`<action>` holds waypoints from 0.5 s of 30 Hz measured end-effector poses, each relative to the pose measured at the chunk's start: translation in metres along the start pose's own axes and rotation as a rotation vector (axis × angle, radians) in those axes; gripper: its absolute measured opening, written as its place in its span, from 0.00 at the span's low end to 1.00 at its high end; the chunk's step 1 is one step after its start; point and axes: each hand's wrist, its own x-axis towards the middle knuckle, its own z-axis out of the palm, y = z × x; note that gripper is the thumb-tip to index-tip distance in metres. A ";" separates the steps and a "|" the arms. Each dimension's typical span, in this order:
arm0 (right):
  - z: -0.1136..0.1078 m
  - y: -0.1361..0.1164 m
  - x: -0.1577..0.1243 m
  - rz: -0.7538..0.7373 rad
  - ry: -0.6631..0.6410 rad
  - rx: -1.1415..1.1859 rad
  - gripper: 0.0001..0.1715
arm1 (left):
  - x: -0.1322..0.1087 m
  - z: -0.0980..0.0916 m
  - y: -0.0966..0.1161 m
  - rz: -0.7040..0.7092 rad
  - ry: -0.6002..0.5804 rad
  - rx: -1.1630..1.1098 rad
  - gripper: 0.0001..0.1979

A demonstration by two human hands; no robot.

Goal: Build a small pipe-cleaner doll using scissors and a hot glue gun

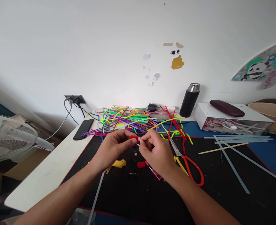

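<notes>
My left hand [114, 147] is closed in a pinch on a small fuzzy red piece [133, 137] held above the black mat [222, 184]. My right hand [155, 151] is closed too, its fingertips pressed against the same red piece from the right, with a thin pale wire end showing between them. A second small red piece [141, 164] lies on the mat just below my hands. Behind them spreads a heap of coloured pipe cleaners [128, 120]. Red-handled scissors [187, 161] lie right of my right hand.
A yellow tool handle [119, 163] lies under my left wrist. A black phone [83, 129], a wall socket with cables [74, 100], a black flask [189, 100], a white box [232, 120], clear glue sticks [234, 139] and a fan [8, 136] surround the mat.
</notes>
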 end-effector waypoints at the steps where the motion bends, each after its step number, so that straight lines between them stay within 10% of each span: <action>1: 0.000 0.000 0.000 0.004 -0.004 0.001 0.06 | 0.000 0.000 0.000 -0.003 0.000 0.001 0.14; 15: -0.009 -0.011 0.003 0.048 -0.102 0.144 0.06 | -0.002 0.000 0.002 -0.124 0.056 -0.290 0.18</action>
